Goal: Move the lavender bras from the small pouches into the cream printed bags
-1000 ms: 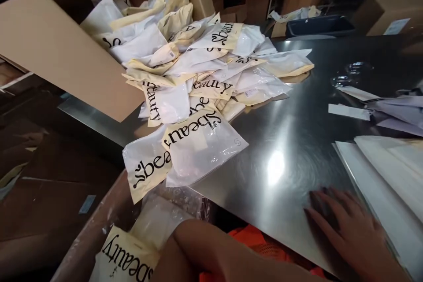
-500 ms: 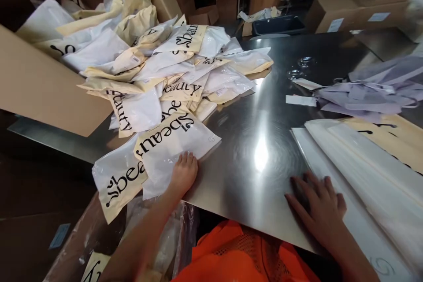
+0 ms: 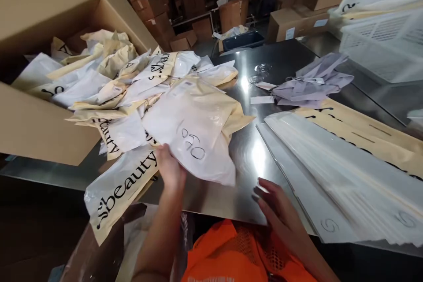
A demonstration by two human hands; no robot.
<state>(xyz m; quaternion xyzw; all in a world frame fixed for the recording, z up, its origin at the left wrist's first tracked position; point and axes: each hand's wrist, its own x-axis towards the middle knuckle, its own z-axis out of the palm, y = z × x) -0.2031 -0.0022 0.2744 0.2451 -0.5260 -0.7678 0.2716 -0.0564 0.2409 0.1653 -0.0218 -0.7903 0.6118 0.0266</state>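
My left hand (image 3: pixel 170 169) grips the near edge of a white and cream "beauty" pouch (image 3: pixel 194 125) and holds it lifted off the steel table (image 3: pixel 244 172), tilted up toward me. Behind it, a heap of similar pouches (image 3: pixel 128 83) spills out of a tipped cardboard box (image 3: pixel 39 128). Another pouch (image 3: pixel 120 187) hangs over the table's near edge, left of my wrist. My right hand (image 3: pixel 276 205) hovers over the table's near edge with its fingers spread, holding nothing, just left of a stack of flat clear bags (image 3: pixel 333 172).
Lilac garments (image 3: pixel 312 81) with paper tags lie at the far right of the table. A white mesh basket (image 3: pixel 383 42) stands beyond them. Cardboard boxes (image 3: pixel 294 24) and a dark tray (image 3: pixel 241 39) sit behind the table. An orange mesh vest (image 3: pixel 238 251) shows below.
My left hand went from resting on the top pouch to gripping it and lifting it off the heap. My right hand slid left and rose off the table. The view tilted up.
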